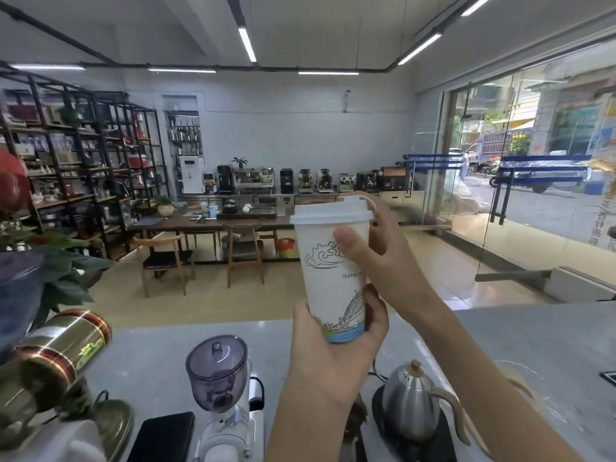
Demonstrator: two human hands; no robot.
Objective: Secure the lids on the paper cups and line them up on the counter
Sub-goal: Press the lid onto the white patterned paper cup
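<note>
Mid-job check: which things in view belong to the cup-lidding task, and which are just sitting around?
Job:
paper cup
white lid
left hand at the cup's base
right hand at its upper part

Lying about:
gooseneck kettle
coffee grinder
gold tin
black phone

A steel gooseneck kettle (410, 401) on its black base, a coffee grinder (218, 388) alongside — a blurred gold canister (55, 358), perhaps tea.

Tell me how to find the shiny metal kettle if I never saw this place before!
Start at the grey counter nearest the camera and look below the paper cup that both hands hold up. Just right of the left forearm, the kettle stands on a dark round base. It is the only silver thing there, with a thin curved spout, unlike the grinder with its purple see-through top to the left.
</note>
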